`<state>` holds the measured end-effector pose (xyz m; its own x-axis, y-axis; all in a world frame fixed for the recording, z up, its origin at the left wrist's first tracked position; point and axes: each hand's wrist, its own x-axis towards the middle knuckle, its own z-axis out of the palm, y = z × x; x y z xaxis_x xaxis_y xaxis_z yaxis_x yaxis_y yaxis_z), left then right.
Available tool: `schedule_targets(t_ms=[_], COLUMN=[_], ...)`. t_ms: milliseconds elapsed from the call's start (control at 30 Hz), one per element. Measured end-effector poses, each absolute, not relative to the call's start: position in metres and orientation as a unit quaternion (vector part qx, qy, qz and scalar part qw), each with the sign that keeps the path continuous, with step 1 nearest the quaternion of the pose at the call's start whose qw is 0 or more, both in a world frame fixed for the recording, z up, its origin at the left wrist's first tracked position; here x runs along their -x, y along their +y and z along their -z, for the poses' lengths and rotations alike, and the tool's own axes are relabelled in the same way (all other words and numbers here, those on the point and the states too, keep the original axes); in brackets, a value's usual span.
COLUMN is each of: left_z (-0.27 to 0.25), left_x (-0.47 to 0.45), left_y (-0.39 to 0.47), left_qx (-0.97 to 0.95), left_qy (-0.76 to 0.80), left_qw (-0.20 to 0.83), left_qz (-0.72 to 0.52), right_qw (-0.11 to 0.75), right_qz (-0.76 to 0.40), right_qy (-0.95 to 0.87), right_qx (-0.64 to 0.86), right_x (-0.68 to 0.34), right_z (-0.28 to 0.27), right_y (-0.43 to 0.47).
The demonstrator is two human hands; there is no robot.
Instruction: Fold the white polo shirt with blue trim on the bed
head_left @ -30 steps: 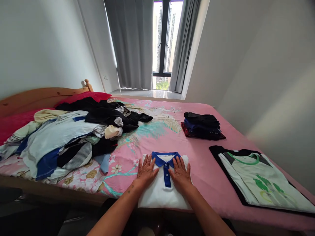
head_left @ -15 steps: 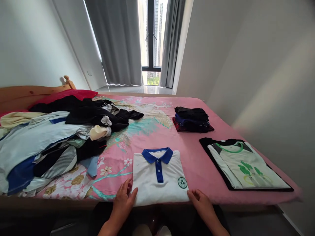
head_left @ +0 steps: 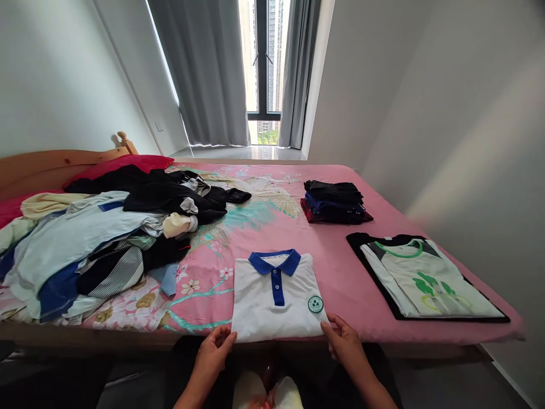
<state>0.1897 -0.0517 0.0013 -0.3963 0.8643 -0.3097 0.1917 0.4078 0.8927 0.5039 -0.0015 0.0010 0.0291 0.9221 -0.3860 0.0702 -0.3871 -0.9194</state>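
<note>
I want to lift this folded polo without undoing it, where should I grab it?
Probably by the two bottom corners, from the near bed edge. The polo lies flat, collar away, its folded hem at the edge, where the left hand and right hand already touch. Slide fingers under so each grip catches all layers.
</note>
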Motion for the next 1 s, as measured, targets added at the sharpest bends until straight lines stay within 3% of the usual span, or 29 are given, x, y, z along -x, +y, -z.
schedule_targets(t_ms=[133, 367, 500, 633, 733, 833, 1000], left_z=[-0.006, 0.002, 0.001, 0.002, 0.008, 0.007, -0.019], left_x=[-0.194, -0.189, -0.19, -0.192, -0.189, -0.185, -0.2], left_y=[-0.056, -0.054, -0.051, -0.054, -0.061, -0.067, -0.053], left_qx=[-0.329, -0.367, -0.38, -0.378, -0.382, -0.419, -0.57], left_qy=[0.713, 0.692, 0.693, 0.724, 0.733, 0.758, 0.708], left_qw=[0.428, 0.477, 0.506, 0.463, 0.459, 0.363, 0.126], left_qz=[-0.448, -0.399, -0.345, -0.345, -0.326, -0.343, -0.399], right_qw=[0.429, 0.285, 0.273, 0.309, 0.277, 0.28, 0.376], right_qz=[-0.559, -0.553, -0.552, -0.518, -0.5, -0.419, -0.215], right_qy=[-0.381, -0.456, -0.469, -0.459, -0.458, -0.495, -0.618], right_qx=[0.599, 0.637, 0.633, 0.652, 0.68, 0.709, 0.656], right_x=[-0.501, -0.507, -0.504, -0.503, -0.508, -0.516, -0.503], right_z=[-0.003, 0.001, -0.003, 0.006, 0.013, 0.005, -0.028], right_y=[-0.005, 0.003, 0.004, -0.005, -0.012, -0.013, 0.001])
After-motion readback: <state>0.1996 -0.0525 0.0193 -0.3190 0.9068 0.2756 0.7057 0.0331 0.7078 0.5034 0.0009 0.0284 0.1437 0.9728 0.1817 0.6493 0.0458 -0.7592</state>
